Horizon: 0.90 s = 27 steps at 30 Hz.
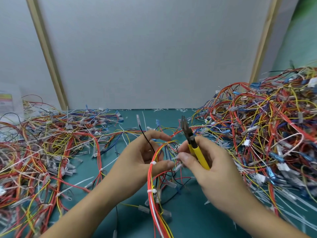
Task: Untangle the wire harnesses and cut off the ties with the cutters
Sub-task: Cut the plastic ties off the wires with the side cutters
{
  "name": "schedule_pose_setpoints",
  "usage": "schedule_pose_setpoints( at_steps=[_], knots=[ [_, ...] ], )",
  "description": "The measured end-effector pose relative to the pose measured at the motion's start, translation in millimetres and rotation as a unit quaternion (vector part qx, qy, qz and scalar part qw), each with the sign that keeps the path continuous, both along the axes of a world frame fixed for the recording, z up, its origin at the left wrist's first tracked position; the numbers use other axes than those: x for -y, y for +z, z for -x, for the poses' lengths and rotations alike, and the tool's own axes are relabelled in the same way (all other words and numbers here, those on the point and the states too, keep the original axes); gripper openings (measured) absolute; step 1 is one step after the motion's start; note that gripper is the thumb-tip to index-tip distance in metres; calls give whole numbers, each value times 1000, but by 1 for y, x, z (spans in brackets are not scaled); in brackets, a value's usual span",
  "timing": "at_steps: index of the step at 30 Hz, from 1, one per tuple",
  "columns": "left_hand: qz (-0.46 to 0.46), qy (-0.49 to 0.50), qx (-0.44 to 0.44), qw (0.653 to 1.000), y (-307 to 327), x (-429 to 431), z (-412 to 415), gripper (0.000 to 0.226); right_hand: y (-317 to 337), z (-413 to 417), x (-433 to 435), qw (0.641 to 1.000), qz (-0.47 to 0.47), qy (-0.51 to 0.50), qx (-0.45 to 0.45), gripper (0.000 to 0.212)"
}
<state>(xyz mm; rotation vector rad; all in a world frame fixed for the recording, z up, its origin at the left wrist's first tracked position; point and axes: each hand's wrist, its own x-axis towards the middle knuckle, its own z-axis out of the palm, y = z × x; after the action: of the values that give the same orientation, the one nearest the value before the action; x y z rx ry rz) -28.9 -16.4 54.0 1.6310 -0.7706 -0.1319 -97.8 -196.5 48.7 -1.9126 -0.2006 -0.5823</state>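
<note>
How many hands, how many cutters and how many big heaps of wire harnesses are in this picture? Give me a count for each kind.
Hands: 2, the left hand and the right hand
Yellow-handled cutters: 1
Heaps of wire harnesses: 2, the left heap and the right heap
Total: 5

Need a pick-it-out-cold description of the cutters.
Middle of the green mat, the right hand grips the cutters beside the harness in the left hand. Black tips point up; their fat yellow handles stand out from every thin yellow wire.
</note>
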Motion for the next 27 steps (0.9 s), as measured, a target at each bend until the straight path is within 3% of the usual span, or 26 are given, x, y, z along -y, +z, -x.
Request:
schedule_pose_setpoints(
  at_steps=[8, 16, 23, 25, 27],
  knots=[
    [31, -39, -39, 998, -1, 0, -1, 39, 0, -4, 7, 1000, -10, -19, -3, 23],
    [19, -34, -53, 998, 1, 0, -1, 37, 0, -3, 6, 1000, 5, -23, -9, 23],
    [25, -55, -71, 996, 5, -5, -3, 56, 5, -5, 12, 998, 4, -50, -28, 22],
    [34, -32, -59, 997, 5, -5, -4, 58, 14, -1, 13, 998, -18, -64, -13, 8],
    [51, 10, -44, 998, 6, -6, -5, 57, 24, 3, 15, 997, -36, -72, 12, 16]
  ],
)
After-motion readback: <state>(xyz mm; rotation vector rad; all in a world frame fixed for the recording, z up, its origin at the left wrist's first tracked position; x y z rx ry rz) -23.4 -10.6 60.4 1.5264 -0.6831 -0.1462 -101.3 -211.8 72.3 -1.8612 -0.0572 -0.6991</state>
